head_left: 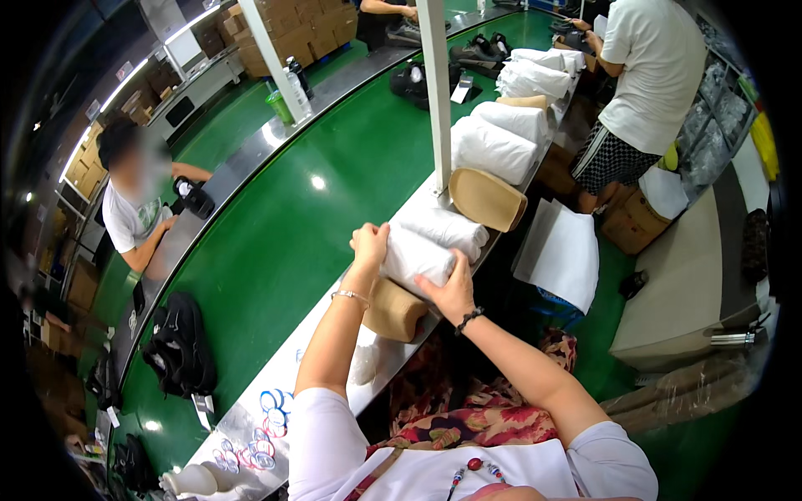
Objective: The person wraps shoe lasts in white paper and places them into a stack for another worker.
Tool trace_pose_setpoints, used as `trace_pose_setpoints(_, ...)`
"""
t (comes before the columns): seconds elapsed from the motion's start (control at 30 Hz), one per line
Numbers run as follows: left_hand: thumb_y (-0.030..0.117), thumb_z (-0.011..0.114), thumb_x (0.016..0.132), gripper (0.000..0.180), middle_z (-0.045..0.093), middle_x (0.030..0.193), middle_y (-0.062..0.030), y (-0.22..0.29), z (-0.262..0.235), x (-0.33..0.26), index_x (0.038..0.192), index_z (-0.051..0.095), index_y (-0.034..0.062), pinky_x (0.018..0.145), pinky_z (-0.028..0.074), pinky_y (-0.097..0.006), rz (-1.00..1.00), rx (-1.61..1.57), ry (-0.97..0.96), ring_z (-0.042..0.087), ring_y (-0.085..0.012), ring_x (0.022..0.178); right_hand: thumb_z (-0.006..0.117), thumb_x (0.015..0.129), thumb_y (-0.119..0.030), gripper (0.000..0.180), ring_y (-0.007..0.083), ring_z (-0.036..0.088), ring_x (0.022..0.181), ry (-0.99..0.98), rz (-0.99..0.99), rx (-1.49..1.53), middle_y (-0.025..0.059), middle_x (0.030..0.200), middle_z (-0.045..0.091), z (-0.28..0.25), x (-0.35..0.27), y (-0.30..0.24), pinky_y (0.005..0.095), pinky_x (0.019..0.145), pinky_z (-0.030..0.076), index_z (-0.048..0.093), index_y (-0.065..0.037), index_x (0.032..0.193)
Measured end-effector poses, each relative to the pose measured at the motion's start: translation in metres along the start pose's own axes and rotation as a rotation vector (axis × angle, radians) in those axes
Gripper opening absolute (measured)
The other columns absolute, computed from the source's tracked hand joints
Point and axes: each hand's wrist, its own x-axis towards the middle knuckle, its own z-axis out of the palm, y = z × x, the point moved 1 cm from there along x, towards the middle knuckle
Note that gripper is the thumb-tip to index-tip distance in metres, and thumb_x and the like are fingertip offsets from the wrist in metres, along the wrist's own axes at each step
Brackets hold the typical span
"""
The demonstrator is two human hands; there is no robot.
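Note:
A white paper-wrapped bundle (415,256) lies across the metal ledge in front of me, gripped at both ends. My left hand (370,245) is closed at its far left end, fingers curled. At the near right end, my right hand (451,292) wraps round it with the thumb on top. Just beyond lies a second white bundle (451,230). Below my wrists a tan cardboard shoe insert (394,311) rests at the ledge's edge. Another curved cardboard insert (487,200) stands farther along. What is inside the wrapping is hidden.
A white post (437,100) rises from the ledge. More wrapped bundles (493,149) line it farther on. Black shoes (181,346) sit on the green belt (276,242). Round stickers (259,451) lie near left. Co-workers sit at left (138,200) and stand at far right (652,75).

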Motion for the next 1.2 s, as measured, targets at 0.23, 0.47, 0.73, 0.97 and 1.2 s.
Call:
trace_pose_setpoints(0.23,0.029,0.062,0.083,0.032,0.064,0.075,-0.0155,0.023,-0.016,-0.001,0.086,0.062,-0.0031,0.065,0.048,-0.035,0.041,0.028,-0.144,0.061,-0.0234,0.068,0.077,0.062,-0.041,0.08,0.0357,0.047,0.103,-0.048,-0.01,-0.12,0.018,0.11,0.048,0.01,-0.007,0.009,0.0436,0.088,0.038,0.038,0.0,0.118)
trace_pose_setpoints(0.47,0.035,0.054,0.088,0.045,0.062,0.101,-0.0225,0.021,-0.069,-0.013,0.105,0.058,-0.0062,0.08,0.046,-0.038,0.155,-0.149,-0.013,0.06,-0.0319,0.094,0.074,0.065,-0.039,0.092,0.0373,0.041,0.114,-0.15,-0.053,-0.218,0.0227,0.124,0.041,-0.003,-0.011,0.002,0.0454,0.095,0.033,0.027,0.003,0.132)
trace_pose_setpoints(0.73,0.023,0.06,0.086,0.043,0.06,0.105,-0.0188,0.021,-0.145,-0.089,0.116,0.051,-0.0063,0.084,0.045,-0.031,0.092,-0.229,0.044,0.058,-0.0231,0.097,0.07,0.071,-0.008,0.041,0.0341,0.055,0.096,-0.201,-0.334,-0.034,0.0176,0.102,0.058,-0.078,-0.015,-0.068,0.0379,0.085,0.045,0.053,0.003,0.107)
trace_pose_setpoints(0.97,0.027,0.061,0.084,0.052,0.054,0.117,-0.0256,0.004,-0.111,-0.124,0.121,0.047,-0.0062,0.092,0.041,-0.036,-0.028,-0.1,0.137,0.053,-0.0319,0.109,0.072,0.072,-0.029,0.082,0.0367,0.045,0.113,-0.568,-0.211,-0.074,0.0231,0.124,0.043,-0.041,-0.04,-0.068,0.0398,0.096,0.038,0.028,0.001,0.133)
trace_pose_setpoints(1.2,0.028,0.059,0.082,0.059,0.049,0.121,-0.0288,-0.011,-0.09,-0.13,0.123,0.042,-0.0117,0.096,0.039,-0.036,-0.097,-0.352,-0.034,0.049,-0.0345,0.114,0.071,0.072,-0.029,0.068,0.0383,0.05,0.105,-0.502,-0.076,-0.066,0.0256,0.113,0.051,-0.015,-0.047,-0.054,0.0408,0.09,0.042,0.037,0.004,0.121)
